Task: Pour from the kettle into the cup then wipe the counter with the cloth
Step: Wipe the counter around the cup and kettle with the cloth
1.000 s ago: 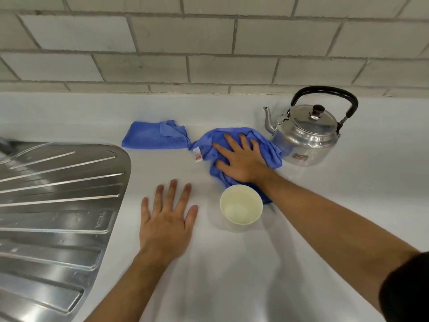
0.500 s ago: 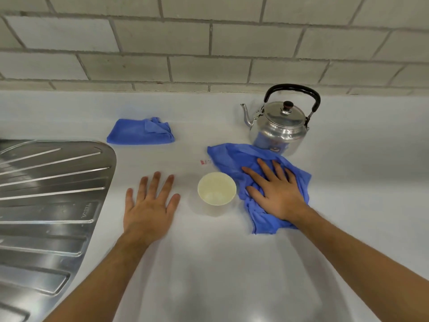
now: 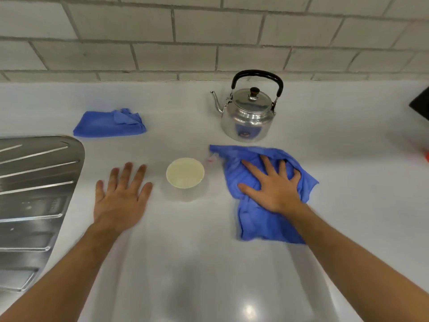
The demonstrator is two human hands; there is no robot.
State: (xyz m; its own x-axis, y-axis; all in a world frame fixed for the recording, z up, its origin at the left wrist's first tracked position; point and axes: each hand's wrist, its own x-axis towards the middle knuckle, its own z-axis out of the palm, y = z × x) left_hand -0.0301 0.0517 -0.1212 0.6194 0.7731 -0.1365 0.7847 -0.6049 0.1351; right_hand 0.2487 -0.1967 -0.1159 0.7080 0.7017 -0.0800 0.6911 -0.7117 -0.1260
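Observation:
A steel kettle [image 3: 248, 112] with a black handle stands upright at the back of the white counter [image 3: 185, 263], spout to the left. A cream cup [image 3: 185, 173] sits in front of it, in the middle. My right hand [image 3: 274, 187] lies flat with spread fingers on a crumpled blue cloth [image 3: 260, 221], to the right of the cup and in front of the kettle. My left hand [image 3: 120, 196] rests palm down on the bare counter left of the cup, holding nothing.
A second blue cloth [image 3: 109, 124] lies folded at the back left. A steel sink drainboard [image 3: 32, 194] fills the left edge. A tiled wall [image 3: 209, 43] runs behind. A dark object [image 3: 421, 103] and something orange [image 3: 426, 156] show at the right edge.
My right hand has slid the blue cloth from behind the cup round to its right, toward me. The left hand has stayed flat on the counter.

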